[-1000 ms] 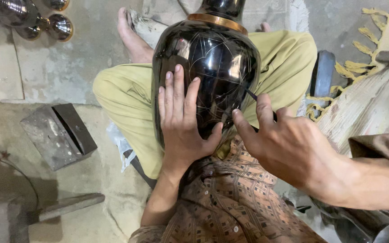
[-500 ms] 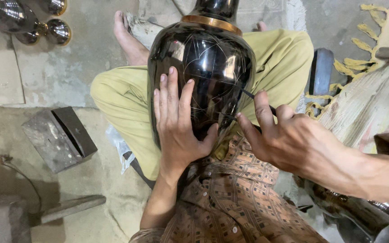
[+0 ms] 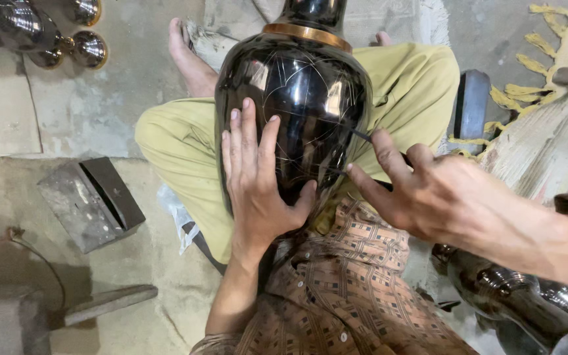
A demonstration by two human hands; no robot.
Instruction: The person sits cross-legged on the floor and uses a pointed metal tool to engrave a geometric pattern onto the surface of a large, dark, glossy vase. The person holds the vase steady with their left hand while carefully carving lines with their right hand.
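I have the black vase [image 3: 297,98] resting on my lap, left hand [image 3: 258,177] spread flat against its belly, fingers open. My right hand [image 3: 428,190] pinches a thin scribing tool [image 3: 363,136] against its right flank; judging by the fine lines, I'm mid-engraving and need steady pressure.

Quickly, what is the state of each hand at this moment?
Left hand: open, palm and spread fingers flat against the black vase.
Right hand: closed, pinching a thin dark tool whose tip meets the vase.
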